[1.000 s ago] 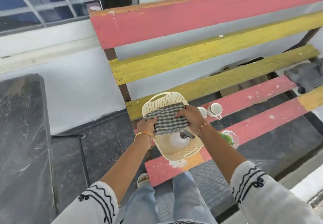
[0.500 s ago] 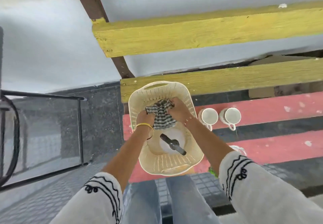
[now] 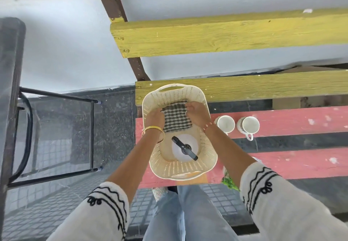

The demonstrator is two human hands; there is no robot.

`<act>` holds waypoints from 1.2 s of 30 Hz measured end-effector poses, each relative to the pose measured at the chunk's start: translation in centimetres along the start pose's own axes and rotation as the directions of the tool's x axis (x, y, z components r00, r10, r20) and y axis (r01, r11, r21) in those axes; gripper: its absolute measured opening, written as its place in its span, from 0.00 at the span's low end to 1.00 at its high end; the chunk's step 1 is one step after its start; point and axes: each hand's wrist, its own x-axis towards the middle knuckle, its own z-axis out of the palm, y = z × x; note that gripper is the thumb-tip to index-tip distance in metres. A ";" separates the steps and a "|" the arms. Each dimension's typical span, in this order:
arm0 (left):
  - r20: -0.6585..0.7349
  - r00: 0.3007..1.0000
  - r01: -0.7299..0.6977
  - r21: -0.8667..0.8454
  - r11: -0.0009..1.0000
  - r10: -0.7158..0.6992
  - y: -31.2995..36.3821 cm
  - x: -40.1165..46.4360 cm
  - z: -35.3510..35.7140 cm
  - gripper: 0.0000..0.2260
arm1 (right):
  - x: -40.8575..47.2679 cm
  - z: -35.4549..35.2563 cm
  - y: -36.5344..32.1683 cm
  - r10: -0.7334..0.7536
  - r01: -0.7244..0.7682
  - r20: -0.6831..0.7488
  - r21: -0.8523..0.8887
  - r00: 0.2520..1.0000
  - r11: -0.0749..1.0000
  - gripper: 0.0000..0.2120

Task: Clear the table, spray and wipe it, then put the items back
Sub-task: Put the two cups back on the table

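A cream perforated basket (image 3: 208, 158) stands on the red slats of the table (image 3: 293, 122). Inside it a black-and-white checked cloth (image 3: 176, 119) lies spread against the far wall, above a white spray bottle (image 3: 185, 147) with a black trigger head. My left hand (image 3: 154, 117) holds the cloth's left edge and my right hand (image 3: 198, 115) holds its right edge, both down inside the basket. Two white cups (image 3: 225, 124) (image 3: 249, 125) stand side by side on the red slat just right of the basket.
A small green plant (image 3: 230, 181) sits at the table's near edge, partly hidden by my right sleeve. Yellow slats (image 3: 244, 33) rise behind the table. A black metal frame (image 3: 91, 131) stands on the dark floor to the left.
The cloth, first held above the basket and then bunched between my hands, now lies spread flat inside it. The view has tilted down and closer.
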 end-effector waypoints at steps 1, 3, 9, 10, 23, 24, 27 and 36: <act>-0.006 0.999 -0.033 -0.007 0.999 0.033 0.3 -0.9 -0.2 0.17 | -0.9 -0.4 -0.3 -0.014 0.015 -0.020 0.024 1.000 1.000 0.21; -0.019 0.996 -0.082 0.006 0.997 0.082 0.8 -2.5 -0.3 0.17 | -2.3 -1.1 -0.8 -0.024 0.029 -0.057 0.089 0.998 0.996 0.19; -0.021 0.951 -0.308 -0.050 0.950 0.307 1.3 -7.2 0.7 0.14 | -8.0 -3.6 0.1 0.014 0.050 -0.203 0.306 0.979 0.951 0.16; 0.000 0.946 -0.324 -0.051 0.945 0.325 1.4 -7.9 1.1 0.14 | -8.7 -3.9 0.4 0.019 0.056 -0.223 0.326 0.975 0.944 0.15; 0.218 0.933 -0.304 0.048 0.952 0.287 3.0 -11.1 14.3 0.15 | -9.2 -14.2 9.6 0.155 -0.020 -0.406 0.319 0.901 0.948 0.13; 0.222 0.943 -0.269 0.081 0.960 0.246 2.8 -10.7 15.2 0.15 | -8.7 -14.7 10.2 0.160 -0.034 -0.415 0.294 0.895 0.955 0.13; 0.189 0.978 -0.123 0.169 0.978 0.090 1.6 -9.2 19.2 0.17 | -6.0 -15.9 13.8 0.221 -0.143 -0.379 0.223 0.899 0.964 0.16; 0.037 0.991 0.112 0.261 0.959 -0.126 0.2 -6.8 23.7 0.15 | -2.4 -14.1 19.2 0.273 -0.286 -0.208 -0.038 0.939 0.957 0.15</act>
